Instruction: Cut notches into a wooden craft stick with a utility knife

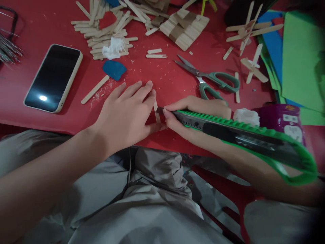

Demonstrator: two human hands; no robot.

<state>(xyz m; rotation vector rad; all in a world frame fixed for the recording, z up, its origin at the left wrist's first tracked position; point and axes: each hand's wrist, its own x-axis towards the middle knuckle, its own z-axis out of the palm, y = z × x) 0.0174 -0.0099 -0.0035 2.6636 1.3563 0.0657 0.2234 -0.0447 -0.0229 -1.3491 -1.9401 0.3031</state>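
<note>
My left hand (127, 112) lies on the red table (50, 30) near its front edge, fingers pressed together, pinning a short wooden craft stick (156, 112) between fingertips and thumb. My right hand (200, 117) is wrapped round a green utility knife (241, 135). The knife's blade tip touches the stick just right of my left fingertips. The long green handle runs back toward the lower right.
A phone (53, 78) lies at the left. Green-handled scissors (213, 81) lie behind my right hand. Several loose craft sticks (106, 30), a glued stick panel (184, 28), a blue scrap (114, 69), coloured paper sheets (302, 57) and a purple container (283, 122) crowd the table.
</note>
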